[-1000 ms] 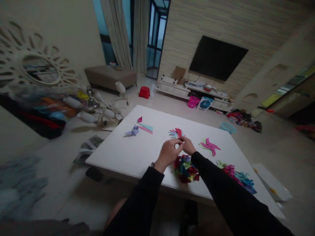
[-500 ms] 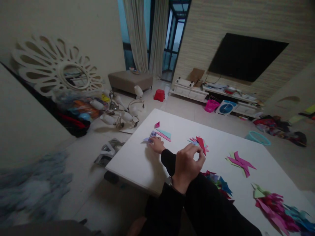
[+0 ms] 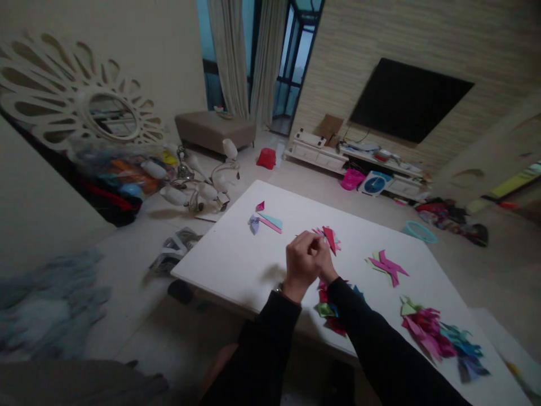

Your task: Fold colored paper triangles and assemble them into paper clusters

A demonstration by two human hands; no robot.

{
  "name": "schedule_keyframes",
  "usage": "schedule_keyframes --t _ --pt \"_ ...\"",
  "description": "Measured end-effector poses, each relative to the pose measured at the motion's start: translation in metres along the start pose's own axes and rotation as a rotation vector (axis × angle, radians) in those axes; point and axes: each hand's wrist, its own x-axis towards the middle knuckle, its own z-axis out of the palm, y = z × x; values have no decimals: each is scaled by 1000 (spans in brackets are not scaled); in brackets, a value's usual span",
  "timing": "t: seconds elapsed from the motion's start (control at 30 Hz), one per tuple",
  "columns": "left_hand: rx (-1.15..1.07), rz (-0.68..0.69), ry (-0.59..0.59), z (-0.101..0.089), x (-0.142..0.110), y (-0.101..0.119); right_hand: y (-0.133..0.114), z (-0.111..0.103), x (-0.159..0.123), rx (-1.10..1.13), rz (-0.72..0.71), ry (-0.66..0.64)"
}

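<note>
White table: carries folded paper in separate groups, likely keeping kinds apart.
Left hand: fingers curled, seemingly against the right; how tightly, and around what, cannot be told.
Right hand: mostly covered, grip hidden, perhaps steadying the left.
Red paper: just beyond both.
Heap: near edge, probably for easy reach.

Both forearms reach forward from the lower edge, converging until the hands meet. The left hand is nearer the camera, its back showing and its fingers curled; the right hand lies partly hidden behind it. What the fingertips are doing is too small to tell.
</note>
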Motion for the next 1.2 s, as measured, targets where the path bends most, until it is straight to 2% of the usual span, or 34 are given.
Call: schedule_keyframes --t 0.1,0.17,0.27,0.33,0.47,0.6,0.67,0.8,0.93,1.03,1.2 --pt "-83 -191 25 8 -1 -4 -7 -55 -38 40 66 109" --pt "-154 -353 -29 18 -4 -9 -9 -84 -62 75 89 216" --pt "-272 -617 -255 37 -12 -18 -9 -115 -90 74 62 336" --pt "-310 -731 -424 48 -22 -22 -6 -126 -101 69 42 376" --pt "-254 -727 -693 67 -42 -28 4 -139 -104 132 45 398" --pt "-252 -702 -856 86 -50 -31 9 -151 -97 165 52 400" --pt "-310 -732 -879 96 -51 -31 9 -156 -93 183 57 416" --pt "-437 -793 -825 112 -52 -26 6 -165 -88 238 82 444" --pt "-438 -757 -770 123 -55 -21 7 -173 -88 331 104 419" --pt "-411 -701 -718 126 -57 -19 6 -178 -90 396 144 401" --pt "-438 -654 -693 121 -58 -20 0 -178 -95 306 119 366"
